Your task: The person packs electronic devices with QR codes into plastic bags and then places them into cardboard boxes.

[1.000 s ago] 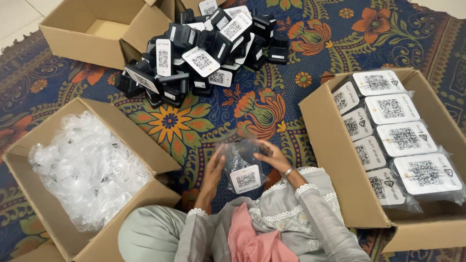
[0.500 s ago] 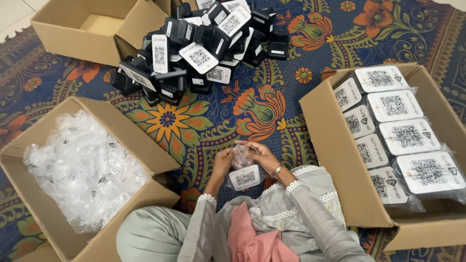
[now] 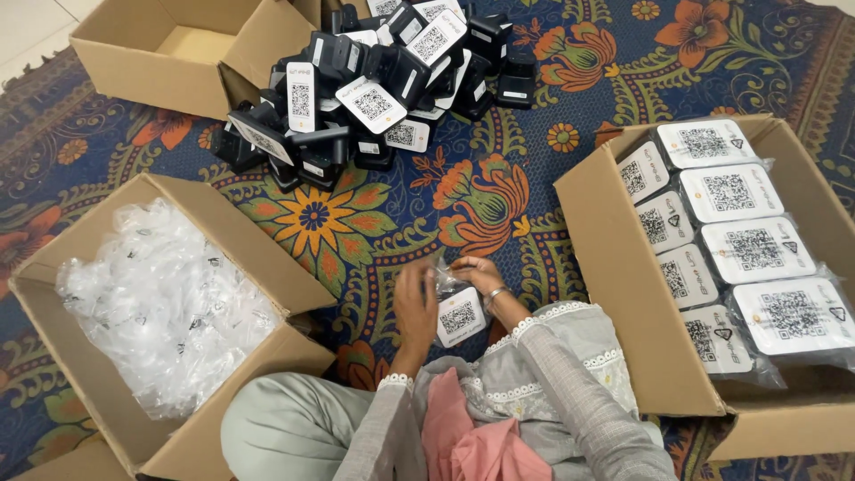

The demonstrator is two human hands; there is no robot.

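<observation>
Patterned floral carpet (image 3: 499,191), blue ground with orange flowers, covers the floor; person sits on it, seen from above, knees and pale sleeves at bottom of frame.

Hands: left hand (image 3: 415,303) and right hand (image 3: 478,274) are close together over the lap, both closed on one small device (image 3: 460,317) with a white coded label on its face. A clear plastic bag (image 3: 445,278) is bunched around the device's upper end, between the two hands. Cannot tell whether the device sits fully inside the bag or only partly.

Surroundings:
- Left: open cardboard box (image 3: 267,254) filled with a loose heap of empty clear bags (image 3: 160,303).
- Top centre: pile of unbagged devices (image 3: 374,89), black bodies with white labels, lying jumbled on the carpet, well apart from the hands.
- Top left: another cardboard box (image 3: 151,76), open, nothing visible inside it.
- Right: large cardboard box (image 3: 597,294) holding bagged devices (image 3: 739,240) laid in two neat rows, labels up.

Progress, judged from layout: roughly ten bagged units sit packed in the right box, with room left toward its near end. Unbagged pile looks larger than the packed count, so well under half appears done. Bag supply on the left looks ample. One unit in hand, mid-bagging.
</observation>
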